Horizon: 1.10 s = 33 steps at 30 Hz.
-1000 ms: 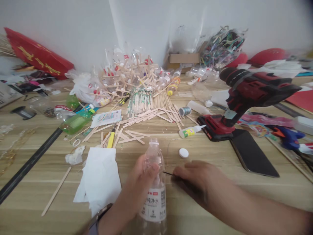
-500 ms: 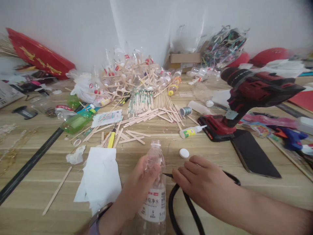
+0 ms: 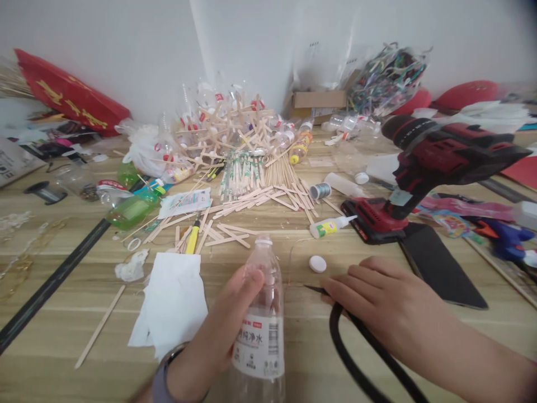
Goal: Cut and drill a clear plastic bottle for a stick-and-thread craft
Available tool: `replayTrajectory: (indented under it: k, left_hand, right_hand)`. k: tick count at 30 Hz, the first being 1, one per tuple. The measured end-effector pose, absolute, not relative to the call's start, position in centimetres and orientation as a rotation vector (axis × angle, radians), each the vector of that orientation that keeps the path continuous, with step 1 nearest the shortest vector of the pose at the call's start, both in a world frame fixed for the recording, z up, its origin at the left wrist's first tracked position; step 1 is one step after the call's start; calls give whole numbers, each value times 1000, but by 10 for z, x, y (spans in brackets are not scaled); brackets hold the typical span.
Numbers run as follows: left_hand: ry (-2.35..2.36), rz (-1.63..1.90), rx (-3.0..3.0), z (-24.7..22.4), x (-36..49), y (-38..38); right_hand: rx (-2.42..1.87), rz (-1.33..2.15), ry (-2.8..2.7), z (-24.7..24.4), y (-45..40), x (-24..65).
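Observation:
My left hand (image 3: 235, 313) is wrapped round the upper part of a clear plastic water bottle (image 3: 258, 347), uncapped and upright with a white label. To its right, my right hand (image 3: 369, 294) is closed on a slim dark pointed tool (image 3: 314, 289). The tool's tip points left towards the bottle, apart from it, and its handle is hidden in my fingers. A thick black cord (image 3: 348, 358) loops below this hand. Just beyond the tip lies a white bottle cap (image 3: 318, 263).
Right of centre stands a red and black cordless drill (image 3: 419, 168), beside a black phone (image 3: 444, 266). A glue bottle (image 3: 327, 228) lies near the drill. White paper (image 3: 172, 302) lies left of my left hand. Wooden sticks (image 3: 243, 204) and plastic bottles are heaped at the back.
My right hand has drawn the pointed tool to the right, away from the bottle's side. The cord has shifted right with it. The bottle has turned and tilted slightly in my left hand.

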<state>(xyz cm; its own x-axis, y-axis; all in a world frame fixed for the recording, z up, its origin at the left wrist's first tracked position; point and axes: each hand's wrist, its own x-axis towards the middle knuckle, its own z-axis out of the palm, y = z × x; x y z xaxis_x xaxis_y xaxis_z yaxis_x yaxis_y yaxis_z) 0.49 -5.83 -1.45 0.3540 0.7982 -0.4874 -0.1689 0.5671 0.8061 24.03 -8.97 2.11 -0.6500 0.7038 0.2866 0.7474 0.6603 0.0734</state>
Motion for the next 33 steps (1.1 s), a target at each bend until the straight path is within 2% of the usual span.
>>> replayTrajectory:
  k: [9, 17, 23, 27, 29, 33]
  left_hand:
    - [891, 733, 517, -10, 6, -56]
    - [1004, 788, 404, -7, 2, -52]
    - [1124, 869, 294, -9, -7, -42]
    - [1158, 873, 214, -6, -5, -34]
    - [1164, 893, 195, -4, -1, -31]
    - [1067, 871, 181, -7, 3, -32]
  right_hand:
    - [-1385, -358, -2624, -40, -110, 246]
    - [-1465, -298, -2326, -16, -110, 249]
    - [-1742, -688, -1730, -42, -106, 286]
    - [-1786, -880, -1692, -55, -104, 309]
    - [-1901, -921, -1633, -57, -104, 322]
    - [-2408, -893, -1287, -60, -108, 347]
